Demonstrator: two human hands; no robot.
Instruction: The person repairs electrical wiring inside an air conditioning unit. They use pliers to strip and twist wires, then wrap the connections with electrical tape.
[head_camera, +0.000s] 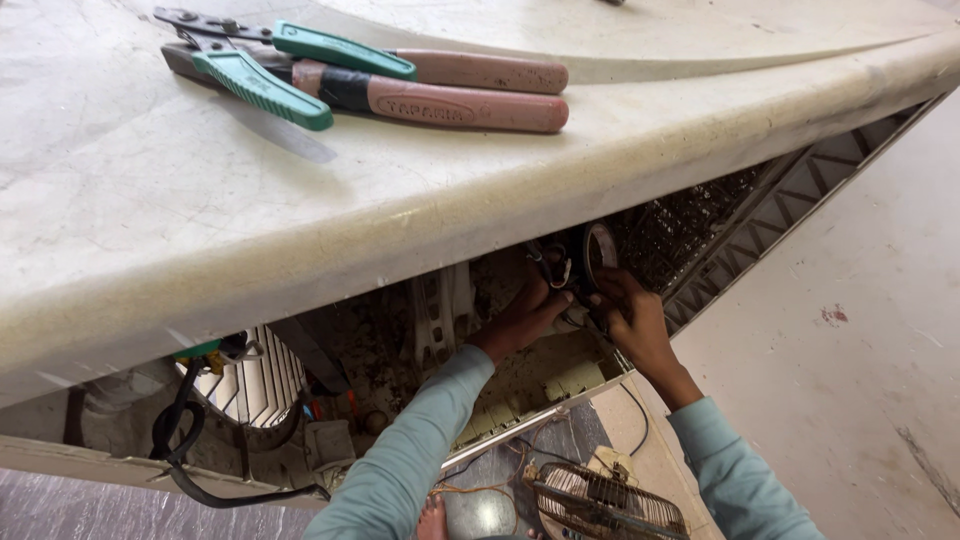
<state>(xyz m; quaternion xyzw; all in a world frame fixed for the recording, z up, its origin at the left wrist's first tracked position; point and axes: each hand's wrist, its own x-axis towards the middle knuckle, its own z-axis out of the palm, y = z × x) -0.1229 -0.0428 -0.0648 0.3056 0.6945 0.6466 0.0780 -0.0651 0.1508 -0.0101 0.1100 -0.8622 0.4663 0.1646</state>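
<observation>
I see my left hand (520, 320) and my right hand (632, 318) reaching deep inside the open cooler body (500, 215), and both are curled around a dark bunch of wires (556, 265) beside a roll of black tape (596, 252), but I cannot tell how tight they hold. On top of the cooler, far left, lie green-handled pliers (262, 72) touching pink-handled pliers (455, 90). A small wire fan guard (605, 505) sits on the floor near my arms.
</observation>
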